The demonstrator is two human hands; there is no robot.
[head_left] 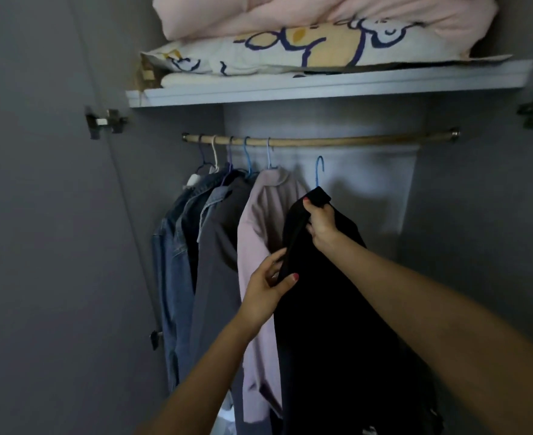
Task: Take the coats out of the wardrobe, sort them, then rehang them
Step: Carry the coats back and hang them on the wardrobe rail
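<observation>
From the head view, your right hand [321,221] is clamped round the collar of the black coat [331,309], just under the rail [321,141], with the blue hanger hook [319,171] poking up above your fingers and sitting below the rail, not on it. Your left hand [266,288] pinches the coat's front edge lower down, thumb over the fabric. Left of the black coat, along the rail, the pink coat [259,246] hangs right beside it, then the grey coat [218,262], then the denim jackets [174,262] nearest the rail's left end. Above the rail, the shelf [290,89] carries a patterned pillow [290,51] with pink bedding [321,14] piled on top.
</observation>
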